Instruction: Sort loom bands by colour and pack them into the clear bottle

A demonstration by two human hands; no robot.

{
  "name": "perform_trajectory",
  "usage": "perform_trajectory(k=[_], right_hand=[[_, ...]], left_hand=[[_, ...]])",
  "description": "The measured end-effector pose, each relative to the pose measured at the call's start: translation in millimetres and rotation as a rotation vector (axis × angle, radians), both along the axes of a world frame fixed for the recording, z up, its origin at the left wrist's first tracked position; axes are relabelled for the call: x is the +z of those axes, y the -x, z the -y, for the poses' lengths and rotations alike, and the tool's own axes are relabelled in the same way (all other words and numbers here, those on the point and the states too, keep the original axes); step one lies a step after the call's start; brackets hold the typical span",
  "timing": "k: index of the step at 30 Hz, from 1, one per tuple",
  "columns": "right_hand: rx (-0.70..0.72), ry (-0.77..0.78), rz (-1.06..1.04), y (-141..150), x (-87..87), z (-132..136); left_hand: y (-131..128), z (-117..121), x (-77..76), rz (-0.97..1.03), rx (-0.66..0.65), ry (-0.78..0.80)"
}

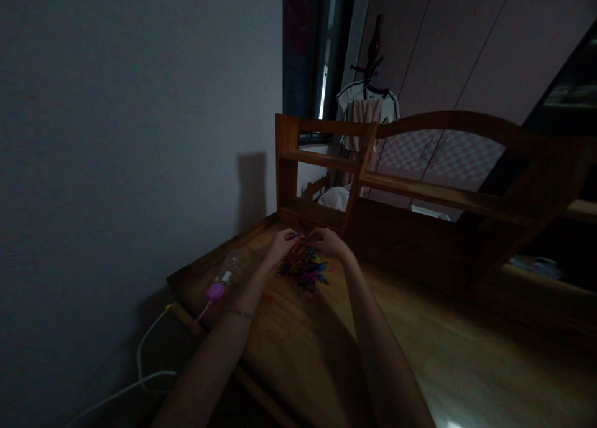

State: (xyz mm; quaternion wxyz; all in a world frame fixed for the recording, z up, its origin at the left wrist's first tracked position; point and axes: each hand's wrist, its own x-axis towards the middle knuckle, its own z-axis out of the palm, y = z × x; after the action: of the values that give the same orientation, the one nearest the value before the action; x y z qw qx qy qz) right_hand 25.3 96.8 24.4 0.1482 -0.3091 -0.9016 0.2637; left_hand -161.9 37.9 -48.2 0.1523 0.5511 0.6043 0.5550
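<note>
A pile of thin, tangled, multicoloured strand-like pieces lies on the wooden desktop; its exact kind is too dark and small to tell. Over the far side of this pile, my left hand is closed in a pinch, with a small blue strand-like piece at its fingertips. My right hand faces it from the right, fingers drawn together close to the left fingertips. Whatever the right fingers hold is too small and dim to make out.
To the left lies a clear plastic bottle with a purple cap and a pink strap. A wooden shelf unit rises along the desk's back edge. The wall borders the left side, and a white cable hangs there.
</note>
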Motion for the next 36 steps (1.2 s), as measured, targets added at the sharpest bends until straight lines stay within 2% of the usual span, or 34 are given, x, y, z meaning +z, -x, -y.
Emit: perform_trajectory(k=[7,13,16,23,28,36], right_hand=[[0.107,-0.006,0.014,7,-15.0,8],[0.071,-0.057,0.095,-1,-5.1,4],[0.089,-0.038,0.183,-4,-2.3,4],[0.038,-0.061,0.353,13,-12.2,23],[0.109,-0.11,0.306,20,-12.8,30],[0.073,-0.202,0.12,16,3.3,26]], left_hand=[[-21,13,15.8,0.031,-0.14,0.018],[-34,20,22.8,0.071,-0.185,-0.008],[-31,21,23.3,0.092,-0.134,-0.027],[-13,17,15.7,0.14,0.112,-0.101],[-9,14,12.4,0.13,0.217,-0.129],[-5,18,16.7,0.116,0.324,-0.163]])
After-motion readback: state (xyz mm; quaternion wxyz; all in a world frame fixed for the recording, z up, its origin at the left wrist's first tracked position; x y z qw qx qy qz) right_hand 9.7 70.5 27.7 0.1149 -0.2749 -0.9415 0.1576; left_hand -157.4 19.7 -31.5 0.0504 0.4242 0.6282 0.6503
